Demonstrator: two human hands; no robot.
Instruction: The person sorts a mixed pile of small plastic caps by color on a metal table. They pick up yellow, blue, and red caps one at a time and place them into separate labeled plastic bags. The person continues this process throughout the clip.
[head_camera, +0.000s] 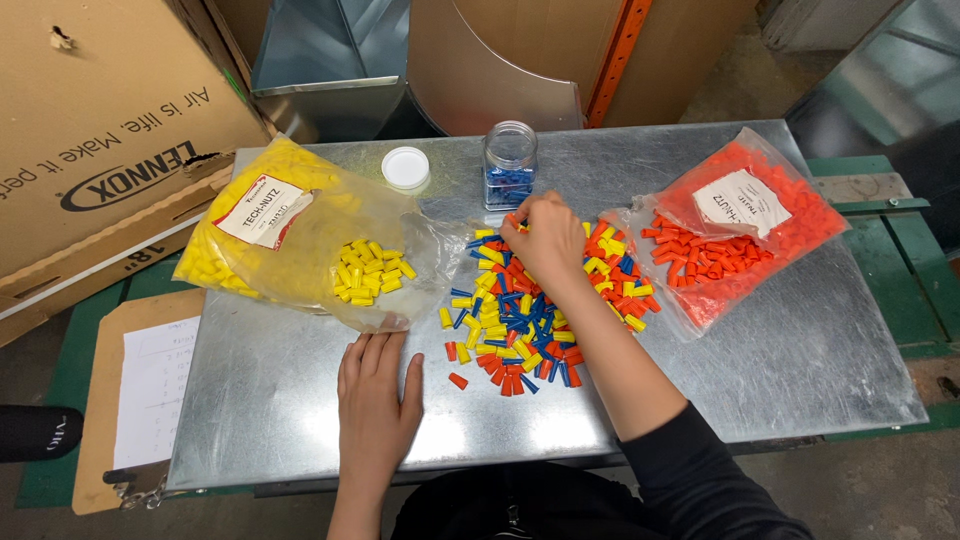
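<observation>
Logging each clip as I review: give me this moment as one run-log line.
right hand: picking in mixed connector pile | left hand: flat on metal table | jar: open, blue pieces inside | lid: beside yellow bag

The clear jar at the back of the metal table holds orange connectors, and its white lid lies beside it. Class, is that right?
Not quite. The head view shows the clear jar holding blue connectors, not orange. The rest stands: its white lid lies beside it on the metal table.
</observation>
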